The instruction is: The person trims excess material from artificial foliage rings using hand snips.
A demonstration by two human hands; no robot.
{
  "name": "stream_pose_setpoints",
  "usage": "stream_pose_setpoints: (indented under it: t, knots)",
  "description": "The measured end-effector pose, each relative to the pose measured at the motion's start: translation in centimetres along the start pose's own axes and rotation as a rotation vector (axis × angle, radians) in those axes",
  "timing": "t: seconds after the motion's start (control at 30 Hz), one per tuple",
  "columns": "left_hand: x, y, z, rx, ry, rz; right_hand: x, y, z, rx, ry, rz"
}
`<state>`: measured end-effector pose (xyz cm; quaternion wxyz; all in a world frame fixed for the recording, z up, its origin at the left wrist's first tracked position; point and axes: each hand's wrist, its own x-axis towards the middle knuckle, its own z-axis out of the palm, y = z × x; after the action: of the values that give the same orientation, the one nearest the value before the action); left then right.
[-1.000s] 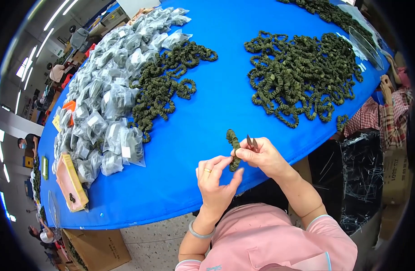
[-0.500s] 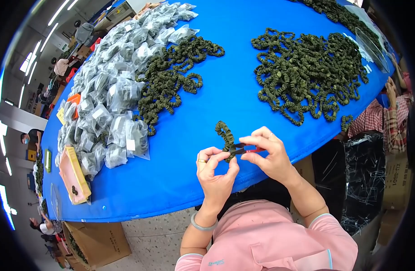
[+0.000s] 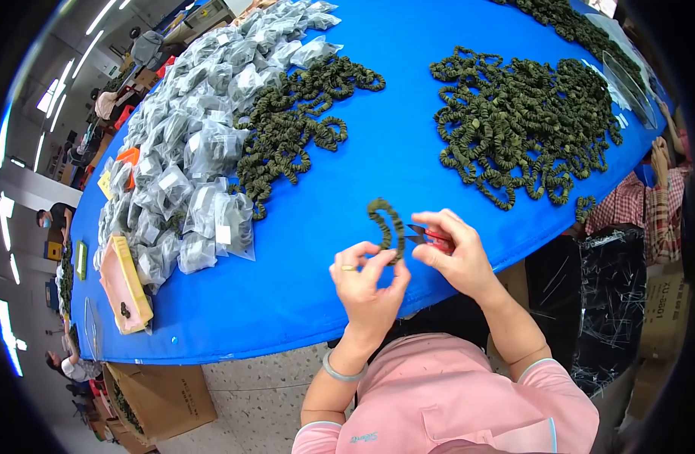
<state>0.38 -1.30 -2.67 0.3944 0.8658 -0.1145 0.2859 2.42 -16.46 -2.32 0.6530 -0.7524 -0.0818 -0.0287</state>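
Note:
Between thumb and fingers, my left hand (image 3: pixel 370 284) pinches the lower end of an olive-green scrunchie (image 3: pixel 375 206), its gathered loop standing up from the fingertips. My right hand (image 3: pixel 461 257) is closed around small red-handled thread snips (image 3: pixel 437 240). The dark blades are apart and point left, close beside the scrunchie's right side. Both hands are over the front edge of the blue-covered table (image 3: pixel 310 250). Beyond them to the right lies a big heap of similar scrunchies (image 3: pixel 525 129), and a smaller pile of scrunchies (image 3: pixel 287 136) is at the left.
Filled clear plastic bags (image 3: pixel 211 151) are heaped along the left side. Near them stands a yellow-rimmed tray (image 3: pixel 124 287) with a small dark piece inside. A cardboard box (image 3: pixel 170 401) sits on the floor at left. On the right is another person's checked sleeve (image 3: pixel 665 216).
The snips have drawn back to the right, off the scrunchie, and their blades now show apart. My left hand has turned the loop slightly and shifted it a little right.

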Motion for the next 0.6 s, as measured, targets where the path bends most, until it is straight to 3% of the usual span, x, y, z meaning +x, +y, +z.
stream_pose_setpoints:
  t: [0.03,0.1,0.13,0.2,0.27,0.3,0.37,0.4,0.47,0.53,0.6]
  knots:
    - [0.3,0.1,0.1,0.024,-0.012,0.040,0.3,-0.1,0.1,0.161,-0.036,0.160]
    - [1.0,-1.0,0.9,-0.066,-0.200,0.150,2.0,1.5,-0.2,0.159,-0.032,0.133]
    - [2.1,-2.2,1.2,-0.058,-0.192,0.149,3.6,2.1,-1.0,0.190,0.071,0.014]
    - [5.7,-6.2,1.4,0.068,-0.034,0.180,6.1,1.3,-4.3,0.227,0.365,0.200]
    - [9.3,-10.8,1.0,0.411,0.038,0.114,7.3,2.2,-7.6,0.457,0.457,0.185]
    - [10.7,-13.4,1.2,0.411,0.050,0.120,7.2,1.7,-7.6,0.458,0.453,0.173]
    - [12.6,-17.0,1.8,0.888,0.010,0.289,5.9,0.7,-7.4,0.390,0.360,0.211]
    - [12.8,-16.6,1.7,0.886,0.017,0.290,5.3,0.9,-6.6,0.340,0.338,0.181]
    - [12.8,-15.4,1.6,0.616,-0.053,0.146,3.8,1.2,-4.9,0.290,0.322,0.153]
    - [12.4,-13.6,1.3,0.349,-0.130,0.005,2.6,1.3,-3.8,0.220,0.171,0.147]
    - [10.6,-9.9,0.3,-0.337,-0.217,-0.433,2.4,1.4,-3.0,0.240,0.133,0.154]
